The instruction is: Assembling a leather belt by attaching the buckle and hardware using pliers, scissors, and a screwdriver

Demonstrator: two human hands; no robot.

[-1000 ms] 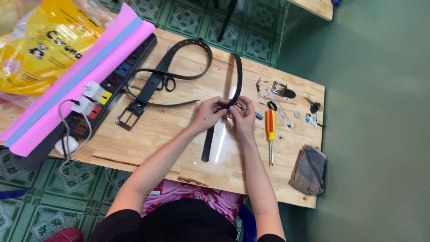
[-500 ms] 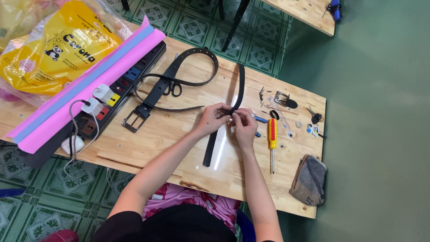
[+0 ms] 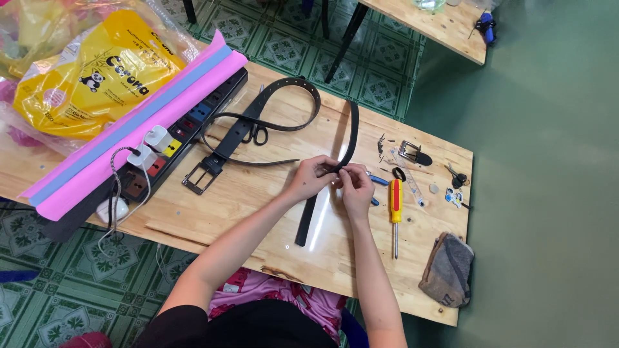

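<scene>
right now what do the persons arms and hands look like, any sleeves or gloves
Both arms are bare from the hands up past the elbows: no gloves, and no watch, ring or bracelet that I can make out. The left hand and right hand are uncovered. A short black sleeve shows at the left upper arm; the right shoulder is cut off by the frame.

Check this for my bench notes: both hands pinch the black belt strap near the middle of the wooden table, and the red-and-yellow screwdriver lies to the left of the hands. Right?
Not quite. The screwdriver lies to the right of the hands, beside the right hand, as the head view shows. The rest holds: left hand and right hand both pinch the black belt strap near the middle of the wooden table.
</scene>
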